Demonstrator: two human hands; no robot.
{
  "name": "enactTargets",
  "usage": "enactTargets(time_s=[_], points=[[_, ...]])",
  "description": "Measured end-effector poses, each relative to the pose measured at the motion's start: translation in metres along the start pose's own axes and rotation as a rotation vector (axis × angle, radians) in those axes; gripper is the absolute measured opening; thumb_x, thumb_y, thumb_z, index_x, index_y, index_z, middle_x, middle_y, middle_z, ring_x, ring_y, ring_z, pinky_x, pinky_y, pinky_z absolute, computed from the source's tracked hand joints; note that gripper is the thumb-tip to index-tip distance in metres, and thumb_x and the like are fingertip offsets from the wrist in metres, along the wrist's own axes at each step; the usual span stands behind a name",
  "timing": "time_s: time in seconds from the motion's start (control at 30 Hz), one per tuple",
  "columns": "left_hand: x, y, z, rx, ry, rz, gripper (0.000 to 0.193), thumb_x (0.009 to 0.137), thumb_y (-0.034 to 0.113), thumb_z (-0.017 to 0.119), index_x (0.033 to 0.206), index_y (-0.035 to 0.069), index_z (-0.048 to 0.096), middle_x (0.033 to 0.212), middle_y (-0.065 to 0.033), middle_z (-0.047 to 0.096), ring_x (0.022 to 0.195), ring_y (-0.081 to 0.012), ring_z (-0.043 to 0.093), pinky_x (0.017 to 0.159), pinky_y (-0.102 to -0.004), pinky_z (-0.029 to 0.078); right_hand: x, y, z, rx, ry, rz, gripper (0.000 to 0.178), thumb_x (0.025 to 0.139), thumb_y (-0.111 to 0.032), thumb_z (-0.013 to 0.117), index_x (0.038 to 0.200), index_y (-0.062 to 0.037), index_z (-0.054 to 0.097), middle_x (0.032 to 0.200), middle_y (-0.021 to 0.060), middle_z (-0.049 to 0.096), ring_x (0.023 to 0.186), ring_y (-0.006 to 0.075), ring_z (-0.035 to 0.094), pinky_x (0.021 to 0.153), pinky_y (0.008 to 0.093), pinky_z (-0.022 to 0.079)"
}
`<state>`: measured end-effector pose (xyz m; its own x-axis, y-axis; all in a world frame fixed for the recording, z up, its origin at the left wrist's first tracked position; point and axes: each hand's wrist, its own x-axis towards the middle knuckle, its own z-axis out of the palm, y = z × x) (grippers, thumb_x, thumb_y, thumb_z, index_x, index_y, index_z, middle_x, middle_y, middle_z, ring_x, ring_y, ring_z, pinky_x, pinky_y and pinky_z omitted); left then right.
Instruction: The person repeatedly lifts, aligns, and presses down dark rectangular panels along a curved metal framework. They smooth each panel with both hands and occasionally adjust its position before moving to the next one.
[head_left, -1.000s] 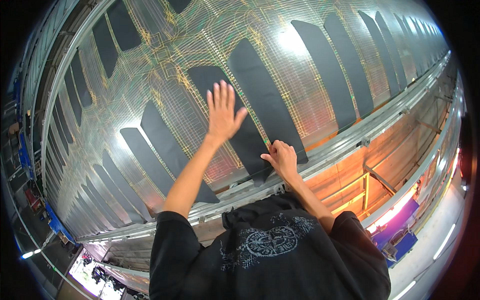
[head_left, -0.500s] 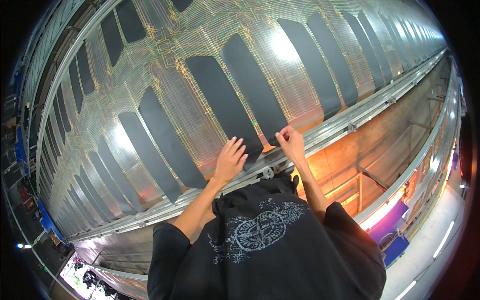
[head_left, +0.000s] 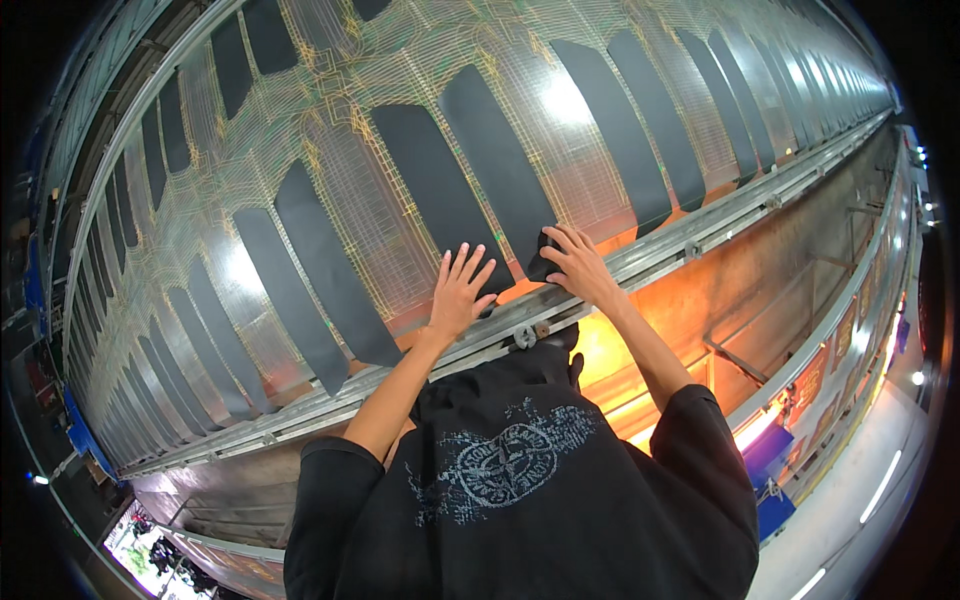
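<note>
Long dark grey flat panels, which look like fabric or leather, lie in pairs on a sloping metal surface (head_left: 225, 325) covered with thin coloured lines. My left hand (head_left: 463, 290) has its fingers spread over the lower end of one dark panel (head_left: 440, 190). My right hand (head_left: 578, 265) curls over the lower end of the neighbouring panel (head_left: 495, 150). That end bulges darkly beside the fingers, and part of it is hidden under the hand. Both hands are close to the surface's near edge.
A metal rail (head_left: 690, 250) runs along the near edge of the surface. Below it on the right, an orange-lit opening (head_left: 610, 365) shows metal bars. More dark panels (head_left: 610, 130) continue along both sides. A curved outer rail (head_left: 850, 300) and a blue box (head_left: 775, 510) are at the right.
My right hand has gone from a fingertip pinch to a curled grasp over the panel's end, moving slightly up. My left hand has spread its fingers and shifted slightly up.
</note>
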<state>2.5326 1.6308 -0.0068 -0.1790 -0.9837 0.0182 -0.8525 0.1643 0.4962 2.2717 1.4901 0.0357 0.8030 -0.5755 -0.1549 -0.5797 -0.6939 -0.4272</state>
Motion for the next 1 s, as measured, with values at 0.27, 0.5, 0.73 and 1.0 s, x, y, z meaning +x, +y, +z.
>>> enactTargets(time_s=[0.27, 0.5, 0.73, 1.0], points=[[-0.006, 0.011, 0.016, 0.054, 0.058, -0.05, 0.063, 0.08, 0.022, 0.084, 0.138, 0.012, 0.06, 0.16, -0.0114, 0.043, 0.151, -0.0368, 0.034, 0.126, -0.0548, 0.026, 0.018, 0.01, 0.012, -0.216, 0.029, -0.123, 0.046, 0.072, -0.016, 0.083, 0.113, -0.0115, 0.062, 0.138, 0.0116, 0.05, 0.129, 0.0333, 0.047, 0.103, 0.0483, 0.042], [-0.019, 0.007, -0.002, -0.132, -0.029, -0.115, 0.065, 0.082, 0.039, 0.083, 0.134, 0.008, 0.06, 0.161, -0.012, 0.042, 0.154, -0.0334, 0.031, 0.127, -0.0516, 0.023, 0.014, -0.002, -0.008, -0.058, -0.08, -0.037, 0.045, 0.07, -0.016, 0.088, 0.107, -0.0096, 0.063, 0.137, 0.0109, 0.051, 0.128, 0.0325, 0.05, 0.102, 0.0475, 0.044], [-0.066, -0.011, -0.018, -0.203, 0.07, -0.269, 0.055, 0.087, 0.039, 0.081, 0.128, 0.006, 0.065, 0.16, -0.0128, 0.045, 0.153, -0.0339, 0.033, 0.127, -0.0527, 0.022, 0.004, 0.018, -0.028, 0.095, -0.026, 0.115, 0.043, 0.071, -0.008, 0.087, 0.104, -0.0088, 0.061, 0.12, 0.0095, 0.057, 0.119, 0.0341, 0.056, 0.096, 0.0481, 0.047], [-0.08, 0.016, -0.029, -0.299, 0.45, -0.334, 0.024, 0.084, 0.02, 0.078, 0.103, 0.007, 0.072, 0.125, -0.0156, 0.066, 0.124, -0.0366, 0.058, 0.109, -0.0517, 0.043, 0.025, -0.024, -0.028, 0.247, 0.113, -0.02, 0.025, 0.082, -0.009, 0.079, 0.1, -0.0039, 0.063, 0.1, 0.0128, 0.062, 0.097, 0.0359, 0.062, 0.083, 0.0463, 0.05]])
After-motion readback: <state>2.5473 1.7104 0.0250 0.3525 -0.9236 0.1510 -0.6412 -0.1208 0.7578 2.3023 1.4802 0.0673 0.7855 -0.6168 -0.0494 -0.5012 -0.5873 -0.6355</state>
